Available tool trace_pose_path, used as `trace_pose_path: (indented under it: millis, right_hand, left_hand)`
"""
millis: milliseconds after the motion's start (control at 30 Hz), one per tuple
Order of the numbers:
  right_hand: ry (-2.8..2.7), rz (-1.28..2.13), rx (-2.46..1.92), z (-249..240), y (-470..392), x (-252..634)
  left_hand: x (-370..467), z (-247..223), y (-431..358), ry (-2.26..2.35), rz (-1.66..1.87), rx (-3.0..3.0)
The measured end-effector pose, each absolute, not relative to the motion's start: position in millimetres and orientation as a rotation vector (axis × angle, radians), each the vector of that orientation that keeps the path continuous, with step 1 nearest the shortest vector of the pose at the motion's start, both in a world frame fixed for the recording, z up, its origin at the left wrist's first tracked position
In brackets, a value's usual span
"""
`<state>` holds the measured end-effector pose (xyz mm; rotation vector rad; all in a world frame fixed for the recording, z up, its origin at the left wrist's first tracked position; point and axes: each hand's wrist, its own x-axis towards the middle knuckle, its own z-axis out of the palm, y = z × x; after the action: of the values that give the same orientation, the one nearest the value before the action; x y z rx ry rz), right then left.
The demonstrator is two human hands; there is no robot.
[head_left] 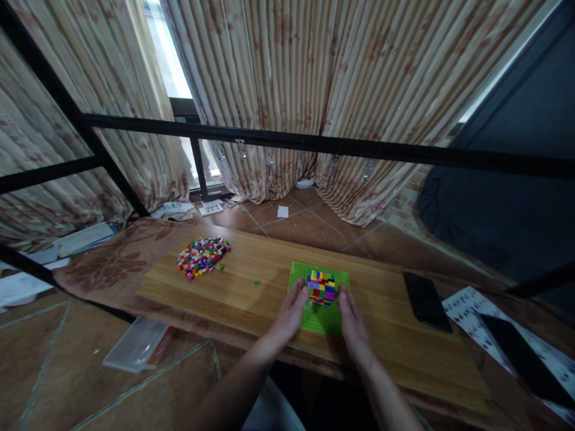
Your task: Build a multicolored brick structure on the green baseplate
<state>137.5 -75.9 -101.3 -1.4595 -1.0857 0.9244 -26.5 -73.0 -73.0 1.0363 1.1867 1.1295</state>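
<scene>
A block-shaped build of multicoloured toy bricks (321,287) stands on a green studded baseplate (320,324). To its left is my left hand (293,306), fingers stretched forward over the plate, the fingertips close against the bricks; whether they touch cannot be made out. My right hand (353,317) lies along the plate's right side with its fingers extended, a small gap between it and the build. Neither hand is closed around anything. Farther left, a heap of loose small bricks (202,257) is spread on the wooden board (251,311), and a single green brick (256,283) lies apart.
A black phone (427,301) rests on the board's right part. Beyond it are a printed sheet (471,308) and another dark flat object (525,356). A black metal rail (287,139) crosses ahead. A clear plastic case (135,345) lies on the floor at left.
</scene>
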Motion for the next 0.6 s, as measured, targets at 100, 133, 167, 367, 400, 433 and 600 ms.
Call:
trace_pose_path:
  millis: [100, 133, 167, 367, 400, 433, 600]
  right_hand:
    - [-1.077, 0.986, -1.554, -97, -80, 119]
    - [-1.084, 0.990, -1.563, -95, -80, 115]
    - [-1.090, 0.985, -1.564, -94, -81, 112]
    - [-1.122, 0.964, -1.661, -96, -81, 120]
    - [-1.128, 0.958, -1.673, -97, -81, 122]
    - [-1.152, 0.962, -1.661, -98, -81, 125]
    - [-1.118, 1.010, -1.679, -104, -86, 137]
  left_hand:
    - [-13, -73, -76, 1.129, 1.116, 1.122]
    - [-10, -73, -77, 1.115, 1.120, 1.142]
    - [-9, -72, -77, 1.108, 1.122, 1.151]
    - [-15, -67, -80, 1.083, 1.138, 1.145]
    - [-17, -67, -82, 1.067, 1.137, 1.158]
    - [-21, -67, -84, 1.059, 1.133, 1.176]
    - [-64, -80, -94, 1.222, 1.190, 1.313]
